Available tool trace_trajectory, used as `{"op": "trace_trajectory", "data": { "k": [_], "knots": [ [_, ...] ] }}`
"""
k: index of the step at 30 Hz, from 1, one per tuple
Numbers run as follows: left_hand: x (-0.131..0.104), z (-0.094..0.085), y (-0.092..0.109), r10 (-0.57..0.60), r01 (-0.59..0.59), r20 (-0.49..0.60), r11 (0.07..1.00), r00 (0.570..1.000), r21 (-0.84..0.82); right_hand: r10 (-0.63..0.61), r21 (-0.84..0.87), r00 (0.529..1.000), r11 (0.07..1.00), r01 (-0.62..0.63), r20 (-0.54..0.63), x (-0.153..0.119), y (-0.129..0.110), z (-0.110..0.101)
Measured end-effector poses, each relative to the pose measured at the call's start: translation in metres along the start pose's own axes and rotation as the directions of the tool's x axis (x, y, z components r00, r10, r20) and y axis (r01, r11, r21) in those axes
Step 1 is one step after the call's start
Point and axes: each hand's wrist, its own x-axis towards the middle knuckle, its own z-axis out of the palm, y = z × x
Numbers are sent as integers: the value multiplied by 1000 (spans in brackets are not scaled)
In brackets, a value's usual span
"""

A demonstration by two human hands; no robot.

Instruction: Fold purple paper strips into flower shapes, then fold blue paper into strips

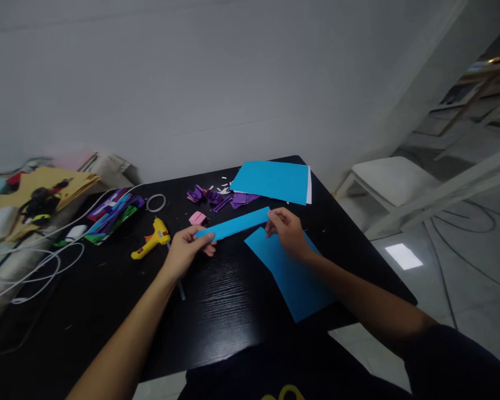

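A long folded strip of blue paper [239, 223] is stretched between my two hands above the black table. My left hand [189, 244] pinches its left end, thumb on top. The fingers of my right hand [285, 226] grip its other end. Beneath my right hand and forearm lies a larger sheet of blue paper [287, 280] with a cut edge. To the left of my left hand is a yellow glue gun [153, 239], its clear glue stick running under my wrist. A small pink folded paper piece [198, 218] rests just behind my left hand.
Blue and white sheets [273, 180] are stacked at the back right of the table [220, 316], beside purple paper scraps [208, 194]. A tape ring [155, 203], coloured paper strips [112, 214] and white cables [45, 261] lie left. A white stool [394, 178] stands at right.
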Motion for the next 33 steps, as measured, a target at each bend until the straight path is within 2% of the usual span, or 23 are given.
{"op": "trace_trajectory", "data": {
  "k": [4,6,8,10,13,15,16,17,18,19,22,27,30,33],
  "knots": [
    [4,1,-5,96,-125,-243,987,965,-104,62,-13,997,998,-61,45,-3,4,3],
    [5,2,-7,128,-176,-317,976,940,-127,124,0,980,992,-125,153,-3,6,3],
    [6,4,-9,143,-199,-339,970,930,-137,212,43,921,970,-239,327,-2,8,4],
    [6,6,-9,148,-198,-293,969,945,-148,291,77,815,923,-377,501,-1,7,5],
    [2,11,-9,145,-163,-130,977,981,-140,355,29,606,847,-531,712,0,1,3],
    [-2,17,-9,131,-132,-16,985,991,-108,365,-45,448,814,-580,816,-1,-5,1],
    [-5,20,-9,121,-118,31,989,992,-90,360,-74,387,806,-587,849,-2,-7,0],
    [-8,24,-9,110,-105,70,992,991,-74,350,-86,359,808,-582,865,-4,-8,0],
    [-10,28,-9,100,-94,103,993,990,-65,340,-82,365,819,-569,867,-6,-9,1],
    [-12,32,-9,93,-86,128,994,987,-63,331,-70,394,833,-548,858,-9,-8,2],
    [-18,41,-12,84,-72,182,995,980,-72,329,-43,512,870,-492,793,-21,-3,12],
    [-16,44,-16,90,-72,153,990,984,-123,388,-24,654,870,-493,650,-33,6,26],
    [-13,41,-18,98,-80,114,985,989,-154,391,0,698,872,-489,600,-33,6,28],
    [-13,41,-19,108,-91,102,983,989,-160,389,-2,698,874,-486,602,-33,5,27]
  ]
}}
